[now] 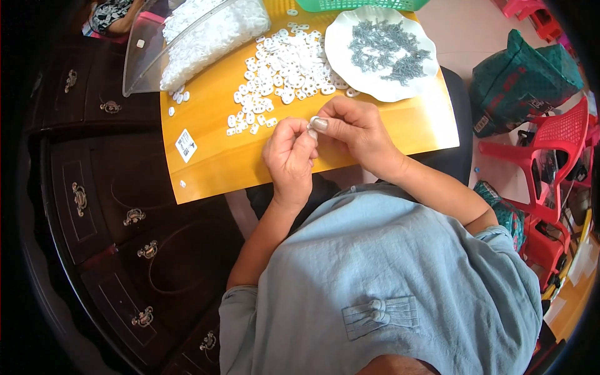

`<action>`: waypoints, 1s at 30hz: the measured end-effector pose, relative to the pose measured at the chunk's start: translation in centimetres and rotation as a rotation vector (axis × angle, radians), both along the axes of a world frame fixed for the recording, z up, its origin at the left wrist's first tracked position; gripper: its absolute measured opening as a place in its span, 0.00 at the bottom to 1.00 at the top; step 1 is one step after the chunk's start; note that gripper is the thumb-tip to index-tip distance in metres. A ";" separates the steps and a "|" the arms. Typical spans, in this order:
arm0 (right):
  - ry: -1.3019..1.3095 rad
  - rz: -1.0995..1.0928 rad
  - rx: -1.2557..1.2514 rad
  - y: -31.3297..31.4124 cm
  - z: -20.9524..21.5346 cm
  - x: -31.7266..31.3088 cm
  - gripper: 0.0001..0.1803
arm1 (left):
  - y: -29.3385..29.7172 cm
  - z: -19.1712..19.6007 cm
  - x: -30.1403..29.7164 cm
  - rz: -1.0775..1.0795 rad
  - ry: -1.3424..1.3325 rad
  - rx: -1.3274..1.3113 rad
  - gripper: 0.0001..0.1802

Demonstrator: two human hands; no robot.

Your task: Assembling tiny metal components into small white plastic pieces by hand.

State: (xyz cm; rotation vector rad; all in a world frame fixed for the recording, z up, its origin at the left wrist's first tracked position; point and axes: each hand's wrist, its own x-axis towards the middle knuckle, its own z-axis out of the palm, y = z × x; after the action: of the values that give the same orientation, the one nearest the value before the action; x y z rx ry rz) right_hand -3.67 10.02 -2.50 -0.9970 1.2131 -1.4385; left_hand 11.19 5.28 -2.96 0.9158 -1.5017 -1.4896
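Note:
Both hands meet over the near part of the yellow table point(400, 128). My left hand point(289, 159) pinches a small white plastic piece point(312, 122) between thumb and fingertips. My right hand point(361, 130) closes on the same piece from the other side, thumb on top. Fingertips cover most of it, so its exact shape is hidden. Just beyond the hands spreads a pile of small white oval plastic pieces with holes point(290, 65). To the right of that pile, a white wavy-rimmed plate point(337, 47) bears many small dark grey slim parts point(378, 47).
A clear bin point(140, 62) stands at the table's far left, with a bag of white pieces point(219, 40). A green basket point(350, 5) sits at the far edge. Dark wooden drawers point(112, 187) flank the left; a red plastic chair point(550, 150) and green bag point(519, 81) stand right.

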 end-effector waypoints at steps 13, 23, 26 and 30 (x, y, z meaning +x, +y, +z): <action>-0.188 -0.020 0.131 -0.5 -0.2 -0.6 0.09 | -0.3 0.4 -0.4 0.074 0.042 0.177 0.03; 0.555 -0.215 -0.132 -0.1 -0.8 -1.3 0.04 | -2.1 1.0 1.1 0.104 0.318 0.441 0.06; 1.242 -0.282 -0.347 -0.3 -0.9 -1.3 0.07 | -1.8 1.3 1.8 0.093 0.311 0.448 0.06; 1.431 -0.264 -0.343 -0.2 -0.3 -0.2 0.12 | -1.6 1.1 3.0 0.087 0.276 0.446 0.06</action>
State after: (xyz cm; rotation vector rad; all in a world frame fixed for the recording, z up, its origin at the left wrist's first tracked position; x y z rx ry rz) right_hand -3.86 9.80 -2.84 -2.3592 2.1468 -1.0195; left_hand 14.22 3.68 -1.82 0.9653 -0.9361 -1.8390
